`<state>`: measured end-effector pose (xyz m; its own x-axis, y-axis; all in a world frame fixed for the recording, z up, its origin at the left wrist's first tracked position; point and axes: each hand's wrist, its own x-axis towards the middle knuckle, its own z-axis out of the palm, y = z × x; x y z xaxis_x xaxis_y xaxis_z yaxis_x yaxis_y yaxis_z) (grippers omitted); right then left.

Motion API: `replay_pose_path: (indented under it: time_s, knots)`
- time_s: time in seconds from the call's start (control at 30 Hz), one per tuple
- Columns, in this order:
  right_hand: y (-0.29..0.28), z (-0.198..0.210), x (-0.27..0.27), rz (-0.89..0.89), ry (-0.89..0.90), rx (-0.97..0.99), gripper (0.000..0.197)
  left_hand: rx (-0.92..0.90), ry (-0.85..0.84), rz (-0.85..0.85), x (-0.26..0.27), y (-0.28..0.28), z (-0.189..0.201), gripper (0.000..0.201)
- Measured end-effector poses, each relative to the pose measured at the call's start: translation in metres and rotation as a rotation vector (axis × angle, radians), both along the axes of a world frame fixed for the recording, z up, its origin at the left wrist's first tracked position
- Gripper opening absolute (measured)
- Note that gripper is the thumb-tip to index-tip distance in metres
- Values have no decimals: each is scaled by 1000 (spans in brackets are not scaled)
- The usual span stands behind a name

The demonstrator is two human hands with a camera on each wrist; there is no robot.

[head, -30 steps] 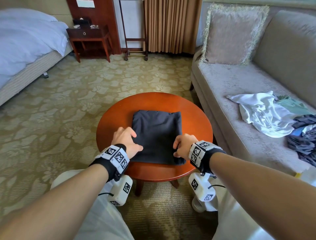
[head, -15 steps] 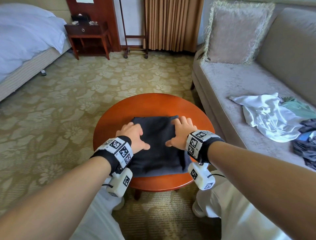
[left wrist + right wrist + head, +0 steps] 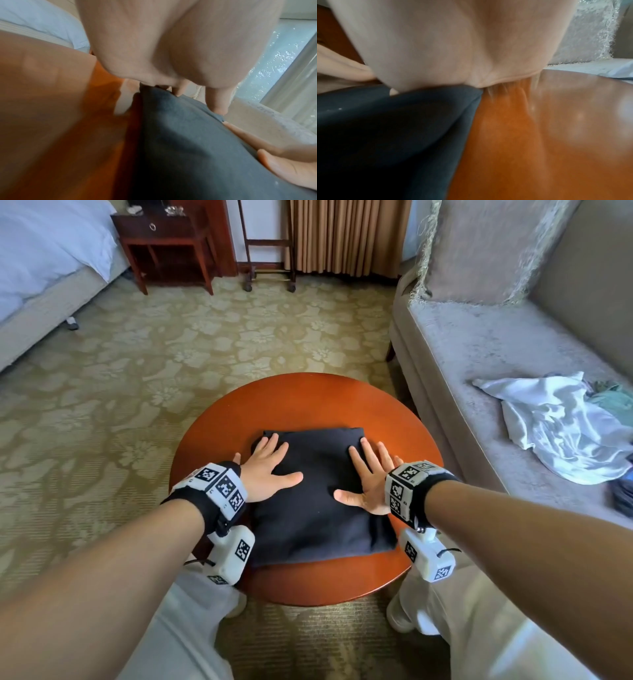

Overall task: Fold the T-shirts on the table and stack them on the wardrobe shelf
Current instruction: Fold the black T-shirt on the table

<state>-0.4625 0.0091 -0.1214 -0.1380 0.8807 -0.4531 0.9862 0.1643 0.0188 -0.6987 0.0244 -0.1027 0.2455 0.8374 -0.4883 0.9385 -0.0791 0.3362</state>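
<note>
A grey sofa (image 3: 479, 344) stands right of the round wooden table (image 3: 301, 402). The folded dark T-shirt (image 3: 318, 508) lies centred on it — left hand (image 3: 265, 470) and right hand (image 3: 371, 479) pressing flat, fingers straight and spread wide.

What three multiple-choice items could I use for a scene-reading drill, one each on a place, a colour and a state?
1. Where does the folded T-shirt lie?
A. on the round table
B. on the sofa
C. on the bed

2. What colour is it?
A. white
B. black
C. green

3. How do the left hand and right hand meet it?
A. both pinch a corner
B. both press flat
C. both hover above

Answers: 1 A, the wooden top shows all round the shirt; 2 B, the cloth is dark throughout; 3 B, the fingers lie straight and spread on the cloth.
</note>
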Motion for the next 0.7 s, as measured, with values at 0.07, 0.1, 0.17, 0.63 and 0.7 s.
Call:
replay_pose_path:
  time_s: [0.07,0.1,0.17,0.63,0.7]
  knots:
    - [0,2,-1,-15,10,2,98,4,-149,75,-3,0,7,76]
    - [-1,4,-2,-36,27,0,97,14,-247,133,-4,-1,10,74]
    - [-2,10,-5,-129,99,3,97,56,-413,251,-8,-8,16,70]
    - [-75,56,2,-694,286,1,48,29,-66,729,9,-102,18,56]
    - [-86,49,1,-772,280,22,55,18,-59,728,15,-114,20,62]
